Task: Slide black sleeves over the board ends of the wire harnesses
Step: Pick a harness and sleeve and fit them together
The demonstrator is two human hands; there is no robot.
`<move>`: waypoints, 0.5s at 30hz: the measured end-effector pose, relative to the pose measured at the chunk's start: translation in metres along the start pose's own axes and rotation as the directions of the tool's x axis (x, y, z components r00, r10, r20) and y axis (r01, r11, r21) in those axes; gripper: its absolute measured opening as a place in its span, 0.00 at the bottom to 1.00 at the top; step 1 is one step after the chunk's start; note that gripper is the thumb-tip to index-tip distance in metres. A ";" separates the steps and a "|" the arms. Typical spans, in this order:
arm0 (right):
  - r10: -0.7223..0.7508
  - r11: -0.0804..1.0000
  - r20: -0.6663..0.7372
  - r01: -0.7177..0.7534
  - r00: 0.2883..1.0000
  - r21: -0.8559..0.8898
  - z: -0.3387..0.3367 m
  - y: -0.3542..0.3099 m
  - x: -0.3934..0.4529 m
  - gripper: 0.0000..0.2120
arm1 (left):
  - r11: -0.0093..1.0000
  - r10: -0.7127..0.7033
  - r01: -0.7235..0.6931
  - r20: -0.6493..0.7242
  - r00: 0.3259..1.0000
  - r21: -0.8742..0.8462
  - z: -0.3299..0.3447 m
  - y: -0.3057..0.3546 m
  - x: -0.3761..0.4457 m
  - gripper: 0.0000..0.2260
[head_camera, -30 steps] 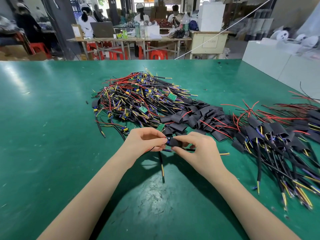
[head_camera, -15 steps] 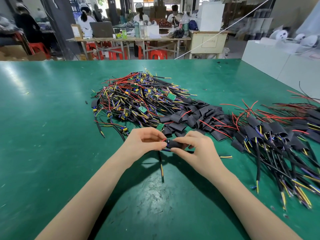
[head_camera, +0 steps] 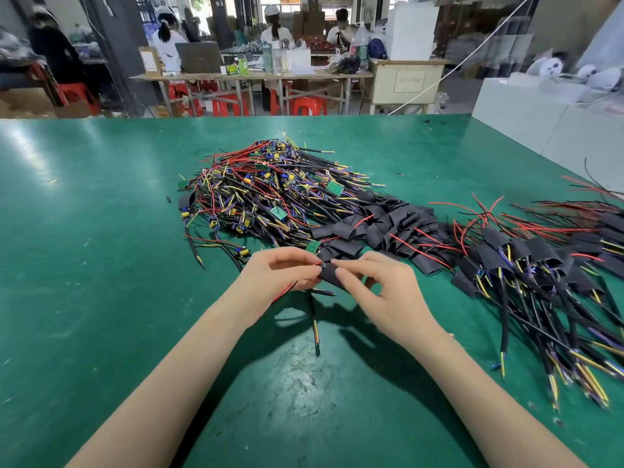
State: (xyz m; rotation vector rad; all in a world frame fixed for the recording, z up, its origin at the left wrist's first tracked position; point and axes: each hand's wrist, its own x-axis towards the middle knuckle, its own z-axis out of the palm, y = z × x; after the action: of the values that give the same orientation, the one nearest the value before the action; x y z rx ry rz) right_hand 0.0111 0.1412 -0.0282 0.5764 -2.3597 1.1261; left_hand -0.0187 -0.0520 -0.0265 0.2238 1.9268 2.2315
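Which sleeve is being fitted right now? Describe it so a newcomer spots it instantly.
Start at the green table and find the two bare hands meeting just in front of the heap of loose black sleeves. The black sleeve sits between them, pinched by the left hand and right hand. Unlike its neighbours, it is lifted off the table, with wires hanging below it.

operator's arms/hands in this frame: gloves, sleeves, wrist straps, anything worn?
Nothing worn that shows. The left hand and right hand are bare: no gloves, finger cots, rings, watch or wrist strap. Both forearms are bare from the wrist to the bottom edge of the frame, with no sleeve cuff, markings or cables in view.
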 end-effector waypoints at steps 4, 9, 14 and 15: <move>0.121 0.981 0.064 -0.110 0.991 -0.160 -0.003 0.005 -0.002 0.09 | 0.997 0.072 -0.072 -0.058 0.996 0.001 -0.003 0.003 0.000 0.05; 0.133 0.947 0.202 -0.064 0.970 -0.315 0.002 0.003 -0.005 0.13 | 0.974 0.130 -0.123 -0.022 0.991 0.191 -0.004 0.000 -0.001 0.08; 0.129 0.947 0.225 -0.052 0.966 -0.317 0.002 0.000 -0.004 0.15 | 0.930 0.195 -0.182 -0.009 0.981 0.320 -0.002 -0.001 -0.001 0.08; 0.126 0.947 0.224 -0.050 0.967 -0.317 0.002 0.000 -0.005 0.15 | 0.930 0.202 -0.187 -0.015 0.979 0.317 -0.001 -0.001 -0.001 0.08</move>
State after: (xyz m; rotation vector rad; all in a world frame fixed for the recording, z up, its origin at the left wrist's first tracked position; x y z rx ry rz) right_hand 0.0146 0.1400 -0.0319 0.5224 -2.7262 0.7282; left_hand -0.0176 -0.0533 -0.0278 0.4273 2.3778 2.0431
